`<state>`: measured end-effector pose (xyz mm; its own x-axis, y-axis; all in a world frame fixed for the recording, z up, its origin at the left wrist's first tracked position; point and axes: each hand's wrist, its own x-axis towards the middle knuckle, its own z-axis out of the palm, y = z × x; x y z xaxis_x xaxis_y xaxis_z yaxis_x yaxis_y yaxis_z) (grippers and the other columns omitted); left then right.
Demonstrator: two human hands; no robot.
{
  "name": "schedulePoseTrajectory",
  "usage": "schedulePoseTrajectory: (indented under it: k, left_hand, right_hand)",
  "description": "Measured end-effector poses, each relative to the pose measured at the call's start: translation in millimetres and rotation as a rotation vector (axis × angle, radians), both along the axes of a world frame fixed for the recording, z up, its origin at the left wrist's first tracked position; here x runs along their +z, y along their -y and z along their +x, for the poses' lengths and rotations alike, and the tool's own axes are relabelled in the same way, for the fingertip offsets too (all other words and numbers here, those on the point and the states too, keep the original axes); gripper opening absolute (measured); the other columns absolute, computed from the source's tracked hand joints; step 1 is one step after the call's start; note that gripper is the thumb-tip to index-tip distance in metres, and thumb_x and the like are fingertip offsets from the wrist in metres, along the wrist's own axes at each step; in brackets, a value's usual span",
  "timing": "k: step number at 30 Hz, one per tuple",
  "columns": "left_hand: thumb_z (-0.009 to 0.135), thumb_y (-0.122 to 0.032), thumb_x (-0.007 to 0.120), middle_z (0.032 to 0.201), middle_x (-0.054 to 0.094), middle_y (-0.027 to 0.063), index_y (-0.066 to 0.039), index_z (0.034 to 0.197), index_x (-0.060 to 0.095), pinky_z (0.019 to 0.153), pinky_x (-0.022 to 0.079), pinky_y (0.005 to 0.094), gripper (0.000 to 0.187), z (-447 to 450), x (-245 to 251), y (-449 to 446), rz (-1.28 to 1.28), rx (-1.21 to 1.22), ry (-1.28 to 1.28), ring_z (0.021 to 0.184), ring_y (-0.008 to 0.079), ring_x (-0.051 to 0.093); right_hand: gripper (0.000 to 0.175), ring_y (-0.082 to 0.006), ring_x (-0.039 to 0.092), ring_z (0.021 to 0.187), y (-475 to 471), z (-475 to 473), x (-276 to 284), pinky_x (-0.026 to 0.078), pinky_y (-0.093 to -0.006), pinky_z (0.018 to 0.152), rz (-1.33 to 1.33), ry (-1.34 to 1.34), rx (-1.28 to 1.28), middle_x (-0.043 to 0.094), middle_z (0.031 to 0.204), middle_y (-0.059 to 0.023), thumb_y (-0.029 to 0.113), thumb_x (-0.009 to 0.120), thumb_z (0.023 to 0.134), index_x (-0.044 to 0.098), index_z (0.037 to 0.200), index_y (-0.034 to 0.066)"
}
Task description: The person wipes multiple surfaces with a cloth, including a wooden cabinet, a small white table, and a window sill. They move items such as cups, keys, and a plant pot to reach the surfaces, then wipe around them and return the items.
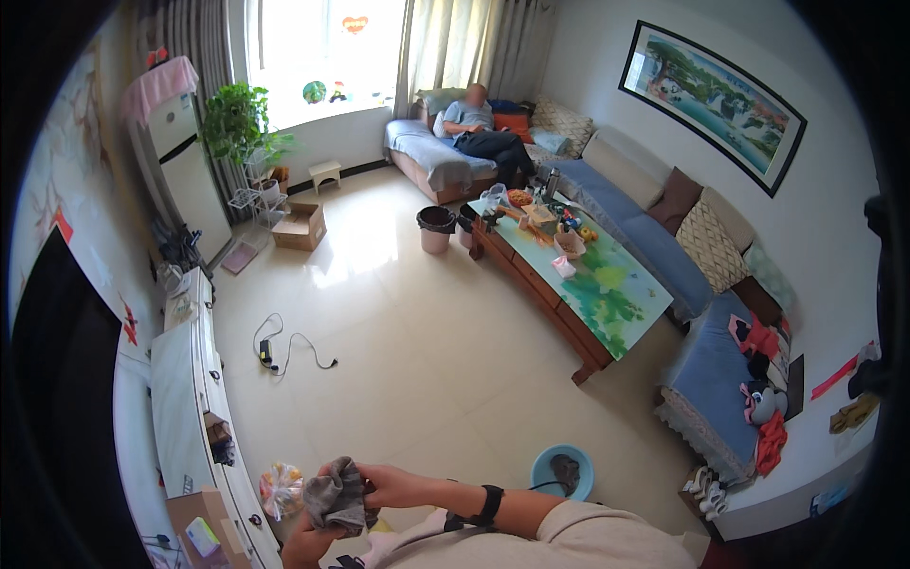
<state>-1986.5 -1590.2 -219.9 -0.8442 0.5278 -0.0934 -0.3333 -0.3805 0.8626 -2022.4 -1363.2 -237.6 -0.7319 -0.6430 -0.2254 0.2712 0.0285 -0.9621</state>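
Note:
Both hands hold a crumpled grey-brown cloth near the bottom of the head view. My left hand grips its lower left side, and my right hand pinches its right side, that forearm reaching in from the right with a black strap around it. Just left of the cloth, a clear plastic bag with orange and yellow contents lies on the floor. To the right, beyond the forearm, stands a light blue basin with a dark wet-looking item inside.
A white low cabinet runs along the left. A power adapter with cable lies on the tiles. Farther off are a cardboard box, a lined bin and a laden coffee table. A person sits on the corner sofa.

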Motion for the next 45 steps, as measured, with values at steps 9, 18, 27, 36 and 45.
schedulePoseTrajectory:
  k: [9, 18, 27, 36, 45]
  left_hand:
    - [0.095, -0.013, 0.066, 0.129, 0.064, 0.0122, 0.000, 0.137, 0.053, 0.094, 0.055, 0.0400, 0.046, -52.8, -13.4, 52.7, -0.025, 0.180, 0.042, 0.115, 0.0263, 0.064]
    - [0.099, -0.011, 0.059, 0.122, 0.067, 0.0105, -0.003, 0.132, 0.059, 0.083, 0.059, 0.0434, 0.033, -59.2, -31.2, 73.2, -0.226, 0.357, 0.118, 0.107, 0.0252, 0.067]
    - [0.099, -0.050, 0.058, 0.141, 0.057, 0.0149, -0.006, 0.149, 0.044, 0.102, 0.052, 0.0495, 0.068, -76.3, -23.6, 42.3, 0.436, 0.455, 0.006, 0.125, 0.0317, 0.059]
    - [0.103, -0.053, 0.045, 0.151, 0.049, 0.0179, -0.009, 0.156, 0.032, 0.104, 0.049, 0.0561, 0.070, -87.6, -29.9, 49.2, 0.526, 0.483, 0.010, 0.129, 0.0357, 0.056]
    - [0.085, -0.046, 0.077, 0.163, 0.025, 0.0243, 0.001, 0.149, 0.043, 0.124, 0.009, 0.0537, 0.087, -78.9, 36.9, 3.7, -0.914, -0.068, -1.185, 0.153, 0.0386, 0.022]
  right_hand:
    - [0.012, -0.0060, 0.054, 0.064, -6.6, -39.8, 13.7, 0.044, -0.0234, 0.057, -0.078, -0.125, -0.113, 0.060, 0.074, 0.0011, 0.007, 0.064, 0.091, 0.066, 0.103, 0.0066]
    - [0.013, -0.0218, 0.057, 0.111, 10.3, -61.9, 14.1, 0.052, -0.0344, 0.090, -0.080, -0.511, -0.057, 0.051, 0.131, -0.0116, 0.000, 0.069, 0.087, 0.059, 0.095, 0.0016]
    - [0.013, -0.0245, 0.061, 0.101, 63.9, -41.1, 31.0, 0.051, -0.0350, 0.085, -0.252, -0.671, 0.363, 0.062, 0.113, -0.0111, 0.005, 0.068, 0.088, 0.061, 0.099, 0.0015]
    - [0.036, -0.0153, 0.065, 0.099, 58.8, -65.4, -6.9, 0.055, -0.0327, 0.085, -0.131, 0.146, 0.239, 0.066, 0.112, -0.0025, 0.040, 0.046, 0.108, 0.059, 0.123, 0.0096]
    - [0.078, -0.0246, 0.041, 0.142, 61.9, -58.0, 2.5, 0.039, -0.0456, 0.113, -1.128, 0.571, -0.178, 0.039, 0.156, -0.0097, 0.048, 0.064, 0.094, 0.033, 0.156, 0.0132]
